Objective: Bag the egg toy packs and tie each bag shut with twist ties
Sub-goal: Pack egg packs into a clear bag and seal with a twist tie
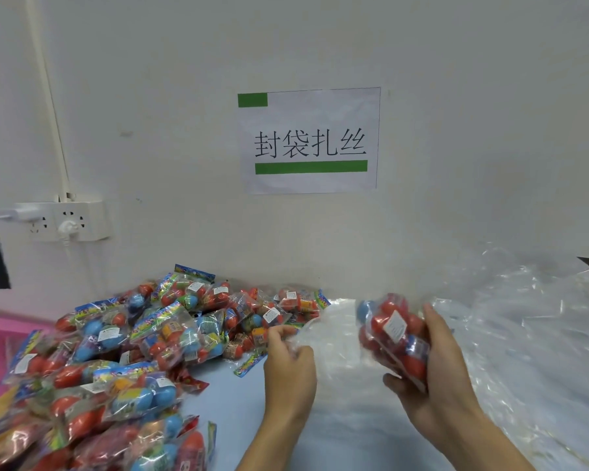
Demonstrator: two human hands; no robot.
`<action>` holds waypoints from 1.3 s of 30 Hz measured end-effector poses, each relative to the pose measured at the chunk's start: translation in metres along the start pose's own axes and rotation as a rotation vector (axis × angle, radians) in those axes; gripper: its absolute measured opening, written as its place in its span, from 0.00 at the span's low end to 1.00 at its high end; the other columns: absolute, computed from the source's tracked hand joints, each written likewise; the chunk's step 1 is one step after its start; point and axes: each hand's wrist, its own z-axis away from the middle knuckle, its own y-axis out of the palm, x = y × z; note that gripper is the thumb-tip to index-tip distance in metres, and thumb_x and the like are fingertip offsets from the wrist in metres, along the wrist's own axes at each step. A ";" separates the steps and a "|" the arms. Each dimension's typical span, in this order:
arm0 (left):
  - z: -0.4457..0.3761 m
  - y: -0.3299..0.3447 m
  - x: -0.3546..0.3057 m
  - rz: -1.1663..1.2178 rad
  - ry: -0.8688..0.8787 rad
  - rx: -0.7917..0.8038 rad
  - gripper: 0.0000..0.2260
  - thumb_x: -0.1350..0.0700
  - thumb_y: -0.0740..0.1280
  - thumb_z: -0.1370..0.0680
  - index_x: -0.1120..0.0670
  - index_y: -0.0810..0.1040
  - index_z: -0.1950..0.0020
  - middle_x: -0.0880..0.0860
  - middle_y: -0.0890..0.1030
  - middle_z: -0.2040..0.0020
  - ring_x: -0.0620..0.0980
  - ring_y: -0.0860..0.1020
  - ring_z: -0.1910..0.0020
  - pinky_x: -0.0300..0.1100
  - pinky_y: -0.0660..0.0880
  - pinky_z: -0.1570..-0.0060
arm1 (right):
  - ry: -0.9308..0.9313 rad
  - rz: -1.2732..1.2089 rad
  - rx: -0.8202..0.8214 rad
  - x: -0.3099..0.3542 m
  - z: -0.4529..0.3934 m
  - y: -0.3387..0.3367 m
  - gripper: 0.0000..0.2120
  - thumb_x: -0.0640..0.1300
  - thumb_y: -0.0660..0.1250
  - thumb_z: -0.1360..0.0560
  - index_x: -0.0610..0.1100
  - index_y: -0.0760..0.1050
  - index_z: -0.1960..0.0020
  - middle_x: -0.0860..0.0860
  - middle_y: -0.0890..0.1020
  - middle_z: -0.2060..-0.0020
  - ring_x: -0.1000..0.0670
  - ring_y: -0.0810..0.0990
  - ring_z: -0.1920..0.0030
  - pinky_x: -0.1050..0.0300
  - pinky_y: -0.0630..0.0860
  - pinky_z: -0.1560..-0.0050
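Pale table [238,413] under egg packs [123,351], bags [524,334]

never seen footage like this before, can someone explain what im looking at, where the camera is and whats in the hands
There is no machine here. The one picture comes from a camera worn on a person's head, looking forward and down, so the two bare arms reaching in from the bottom are the wearer's own.

The right hand grips a bundle of egg toy packs, red and blue plastic eggs in clear wrap. The left hand pinches the edge of a clear plastic bag lying on the table, seemingly to open it for the bundle.

To the left is a big pile of egg packs waiting to be bagged. To the right lies a heap of clear bags. On the wall hang a paper sign and a power socket.
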 end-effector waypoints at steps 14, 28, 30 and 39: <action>-0.003 -0.004 0.008 -0.360 0.197 -0.221 0.13 0.51 0.65 0.20 0.53 0.73 0.64 0.49 0.77 0.66 0.48 0.74 0.65 0.42 0.67 0.69 | -0.196 0.412 0.503 0.000 0.000 -0.006 0.31 0.63 0.82 0.41 0.42 0.82 0.49 0.38 0.83 0.61 0.44 0.76 0.69 0.57 0.71 0.72; 0.000 -0.001 0.004 -0.234 0.435 -0.102 0.08 0.50 0.69 0.22 0.44 0.78 0.61 0.39 0.80 0.63 0.39 0.77 0.61 0.34 0.72 0.66 | -0.071 0.812 0.276 0.004 -0.010 -0.023 0.20 0.57 0.78 0.33 0.43 0.81 0.52 0.47 0.82 0.70 0.51 0.72 0.76 0.61 0.64 0.78; 0.001 0.001 0.004 -0.268 0.479 -0.032 0.09 0.48 0.70 0.23 0.44 0.77 0.63 0.43 0.79 0.68 0.42 0.76 0.69 0.34 0.69 0.71 | -0.159 0.765 0.107 -0.007 -0.015 -0.022 0.18 0.56 0.78 0.31 0.46 0.79 0.50 0.47 0.84 0.69 0.51 0.74 0.77 0.60 0.67 0.78; 0.013 0.012 0.003 -0.376 0.680 0.211 0.08 0.40 0.63 0.26 0.44 0.74 0.54 0.42 0.75 0.59 0.44 0.74 0.57 0.29 0.67 0.64 | -0.199 0.408 -0.071 -0.025 -0.032 -0.020 0.08 0.46 0.73 0.25 0.42 0.79 0.56 0.46 0.81 0.70 0.49 0.78 0.72 0.55 0.74 0.71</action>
